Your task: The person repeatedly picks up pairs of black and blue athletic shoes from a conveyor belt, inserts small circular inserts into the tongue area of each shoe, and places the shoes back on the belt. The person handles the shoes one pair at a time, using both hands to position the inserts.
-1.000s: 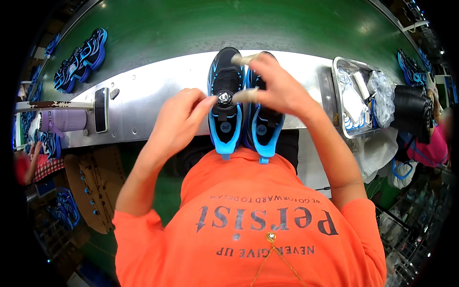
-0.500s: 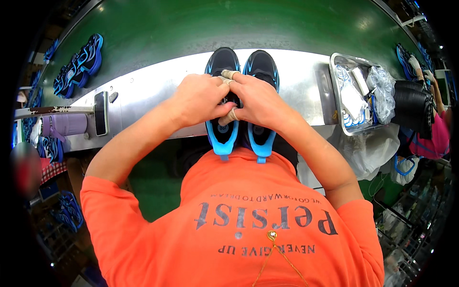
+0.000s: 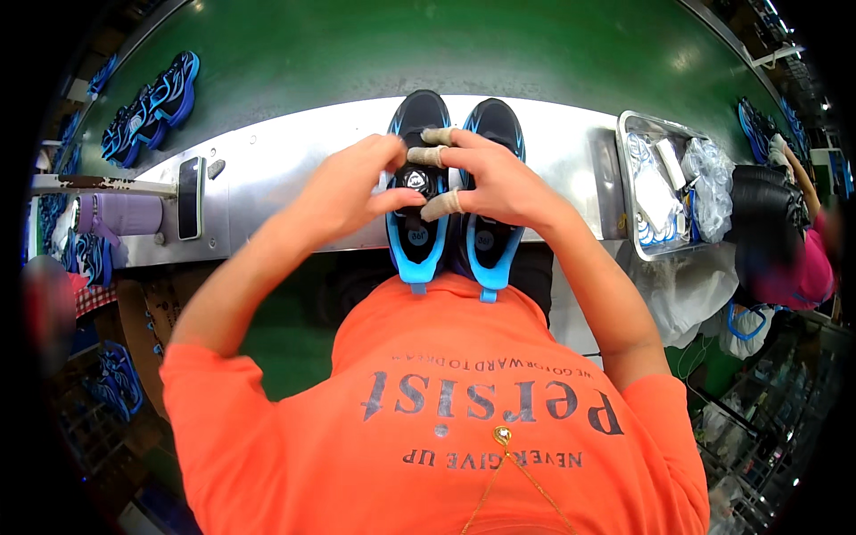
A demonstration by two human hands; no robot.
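Two black and blue sneakers stand side by side in front of me, heels toward my body: the left sneaker (image 3: 419, 111) and the right sneaker (image 3: 493, 120). Over the left one's tongue, which bears a pale emblem, both hands meet. My left hand (image 3: 358, 183) is at its left side, index finger bent and thumb apart, the thumb reaching onto the tongue. From the right comes my right hand (image 3: 501, 183), beige covers on its thumb and two fingers, these spread apart over the tongue. It partly hides the right sneaker.
On the metal bench edge (image 3: 285, 160) lie a phone (image 3: 190, 198) and a purple cup (image 3: 125, 216). A metal tray (image 3: 628, 178) of small white items and plastic bags stands at right. Several sneakers (image 3: 152, 111) sit on the green surface (image 3: 428, 45). Another person (image 3: 807, 259) is at far right.
My hands, close together over the left sneaker before, have drawn apart. Thumbs and fingers have spread, and the tongue's emblem shows between them. The sneakers stay in place.
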